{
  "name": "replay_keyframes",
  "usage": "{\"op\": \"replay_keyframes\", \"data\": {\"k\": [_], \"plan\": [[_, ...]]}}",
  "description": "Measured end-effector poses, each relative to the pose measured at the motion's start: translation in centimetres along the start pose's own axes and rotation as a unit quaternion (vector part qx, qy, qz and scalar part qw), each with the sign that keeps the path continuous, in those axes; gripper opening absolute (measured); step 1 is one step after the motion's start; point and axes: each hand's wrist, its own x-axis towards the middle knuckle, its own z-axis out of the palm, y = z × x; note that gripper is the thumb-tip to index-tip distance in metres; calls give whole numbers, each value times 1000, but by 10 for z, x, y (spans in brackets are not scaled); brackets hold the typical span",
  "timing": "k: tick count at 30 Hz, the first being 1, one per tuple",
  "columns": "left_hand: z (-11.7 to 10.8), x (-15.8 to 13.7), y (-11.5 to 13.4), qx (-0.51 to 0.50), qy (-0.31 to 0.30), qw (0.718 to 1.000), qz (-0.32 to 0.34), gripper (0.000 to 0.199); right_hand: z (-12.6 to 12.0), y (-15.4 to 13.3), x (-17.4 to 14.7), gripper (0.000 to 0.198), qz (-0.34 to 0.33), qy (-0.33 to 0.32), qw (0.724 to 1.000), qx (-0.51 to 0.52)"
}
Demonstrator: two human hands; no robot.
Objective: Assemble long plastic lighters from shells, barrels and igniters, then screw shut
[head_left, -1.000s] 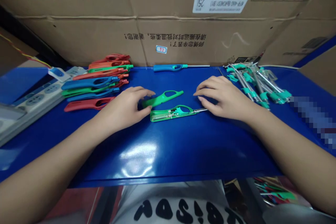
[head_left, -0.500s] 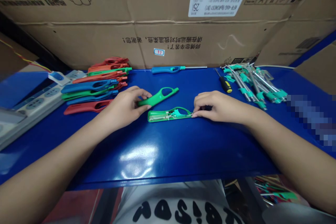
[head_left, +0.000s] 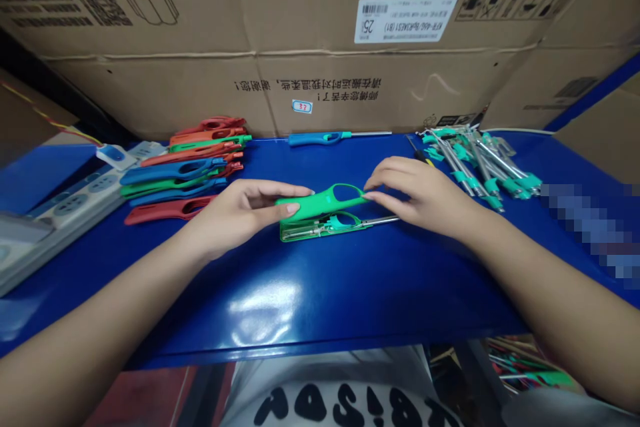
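A green lighter half-shell (head_left: 315, 205) with an oval finger loop is pinched at its wide end by my left hand (head_left: 240, 213). My right hand (head_left: 413, 192) closes thumb and fingers on the narrow end of the same half-shell. Just below it, on the blue table, lies the other green half (head_left: 325, 232) with its inner parts, a teal trigger (head_left: 345, 219) and a metal tube (head_left: 379, 221) pointing right. The upper half-shell is held just behind and above the lower one, partly overlapping it in view.
Red, orange, green and blue handle shells (head_left: 190, 170) are stacked at the left beside a power strip (head_left: 75, 203). A blue long-nosed lighter (head_left: 320, 139) lies at the back. Metal tubes with teal parts (head_left: 480, 163) are heaped right. A cardboard box (head_left: 310, 27) stands behind.
My left hand has brought the green half-shell over to the lower half. My right hand has left the lower half's tube end and taken the half-shell's narrow end.
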Motion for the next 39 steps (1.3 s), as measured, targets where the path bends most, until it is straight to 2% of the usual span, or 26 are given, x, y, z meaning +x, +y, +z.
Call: {"op": "replay_keyframes", "data": {"k": [5, 8, 11, 14, 16, 18, 25, 39], "plan": [[-2, 4, -5, -28, 7, 1000, -5, 26, -1, 3, -3, 22, -8, -39, 999, -10], [-2, 4, -6, 9, 0, 1000, 17, 26, 2, 4, -4, 21, -10, -50, 999, -1], [-2, 3, -7, 89, -23, 992, 83, 36, 6, 5, -6, 20, -5, -50, 999, 21], [-2, 1, -8, 220, -25, 962, 160, 42, 10, 8, -7, 20, 0, -60, 997, 42], [-2, 0, -9, 300, -27, 937, 178, 38, 12, 10, -6, 21, 1, -74, 995, 60], [-2, 0, -10, 340, -38, 924, 173, 34, 14, 11, -6, 22, 0, -90, 993, 79], [-3, 1, -10, 352, -69, 922, 146, 30, 13, 6, -6, 18, 7, -132, 985, 112], [8, -2, -16, 357, -49, 916, 175, 31, 4, 3, -6, 20, 42, -183, 976, 107]]}}
